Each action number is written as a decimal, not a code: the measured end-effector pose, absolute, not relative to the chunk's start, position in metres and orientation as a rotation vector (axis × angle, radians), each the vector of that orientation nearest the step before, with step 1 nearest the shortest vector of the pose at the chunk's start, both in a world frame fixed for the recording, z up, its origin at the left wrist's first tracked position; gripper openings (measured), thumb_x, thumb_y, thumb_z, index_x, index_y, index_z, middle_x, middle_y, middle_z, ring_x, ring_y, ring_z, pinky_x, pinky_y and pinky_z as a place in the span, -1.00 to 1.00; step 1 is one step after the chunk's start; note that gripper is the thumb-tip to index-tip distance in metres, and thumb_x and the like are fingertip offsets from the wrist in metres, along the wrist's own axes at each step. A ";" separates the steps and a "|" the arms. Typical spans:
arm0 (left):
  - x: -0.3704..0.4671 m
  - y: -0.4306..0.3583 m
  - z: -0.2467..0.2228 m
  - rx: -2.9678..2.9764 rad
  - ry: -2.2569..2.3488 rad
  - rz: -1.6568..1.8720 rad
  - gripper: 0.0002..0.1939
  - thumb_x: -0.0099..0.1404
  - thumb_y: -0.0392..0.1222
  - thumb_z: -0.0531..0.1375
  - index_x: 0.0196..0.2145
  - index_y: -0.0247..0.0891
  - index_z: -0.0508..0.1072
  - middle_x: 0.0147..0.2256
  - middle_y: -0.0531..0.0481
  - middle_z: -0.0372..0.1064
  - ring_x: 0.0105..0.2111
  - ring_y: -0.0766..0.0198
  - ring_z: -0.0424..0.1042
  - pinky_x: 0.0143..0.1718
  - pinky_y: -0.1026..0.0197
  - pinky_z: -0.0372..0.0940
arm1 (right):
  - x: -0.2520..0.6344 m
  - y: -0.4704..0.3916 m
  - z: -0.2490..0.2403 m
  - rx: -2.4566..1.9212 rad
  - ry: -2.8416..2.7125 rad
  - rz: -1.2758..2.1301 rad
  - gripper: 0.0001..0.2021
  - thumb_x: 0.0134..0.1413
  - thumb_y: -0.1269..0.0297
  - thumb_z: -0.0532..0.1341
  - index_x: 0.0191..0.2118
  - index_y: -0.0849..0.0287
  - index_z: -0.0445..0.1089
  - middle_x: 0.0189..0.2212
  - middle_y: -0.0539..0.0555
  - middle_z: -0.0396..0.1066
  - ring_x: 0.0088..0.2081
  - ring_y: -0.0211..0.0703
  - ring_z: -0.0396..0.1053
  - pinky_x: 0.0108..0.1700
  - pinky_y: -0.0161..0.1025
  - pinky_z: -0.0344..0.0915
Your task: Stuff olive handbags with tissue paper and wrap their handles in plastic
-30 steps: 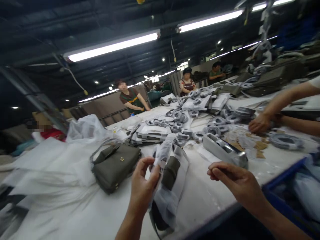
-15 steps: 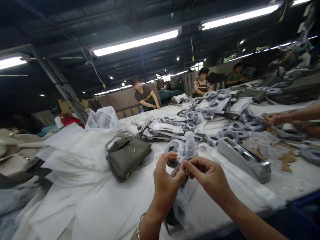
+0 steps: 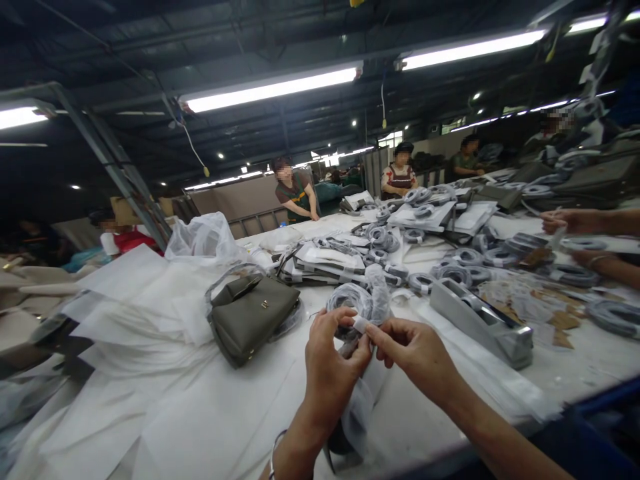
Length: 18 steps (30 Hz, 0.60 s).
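The right hand point(image 3: 425, 353), apart a second ago, now pinches a white band point(image 3: 360, 324) beside the left hand point(image 3: 329, 363), bringing both to one wrapped coil point(image 3: 353, 293). The left's grip holds the coil's near edge; an olive bag point(image 3: 253, 315) sits left of it.

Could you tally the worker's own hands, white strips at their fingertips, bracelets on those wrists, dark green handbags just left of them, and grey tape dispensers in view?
Left hand, right hand: 2
White strip: 1
Bracelet: 1
Dark green handbag: 1
Grey tape dispenser: 1
Total: 6
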State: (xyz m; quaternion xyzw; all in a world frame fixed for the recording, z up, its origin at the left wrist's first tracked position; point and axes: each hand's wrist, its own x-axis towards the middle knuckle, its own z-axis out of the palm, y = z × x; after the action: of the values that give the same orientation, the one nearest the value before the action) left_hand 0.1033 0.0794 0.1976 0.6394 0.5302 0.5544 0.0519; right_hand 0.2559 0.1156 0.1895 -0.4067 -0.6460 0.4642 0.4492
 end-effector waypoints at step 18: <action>0.111 0.075 0.192 2.459 1.665 1.640 -0.70 0.19 -0.38 0.24 -0.13 -0.10 0.43 -0.24 0.04 0.54 -0.16 0.11 0.49 0.24 -0.11 0.10 | 0.263 0.120 0.172 -1.061 -1.567 1.192 -0.58 0.07 -0.11 0.30 -0.52 0.17 0.40 -0.64 -0.04 0.35 -0.57 -0.24 0.29 -0.50 -0.30 0.18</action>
State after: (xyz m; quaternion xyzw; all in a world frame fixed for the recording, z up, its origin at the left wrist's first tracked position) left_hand 0.1115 0.0754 0.1916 0.7192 0.4869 0.4796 -0.1252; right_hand 0.2629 0.1196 0.1724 -0.4267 -0.6300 0.4794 0.4372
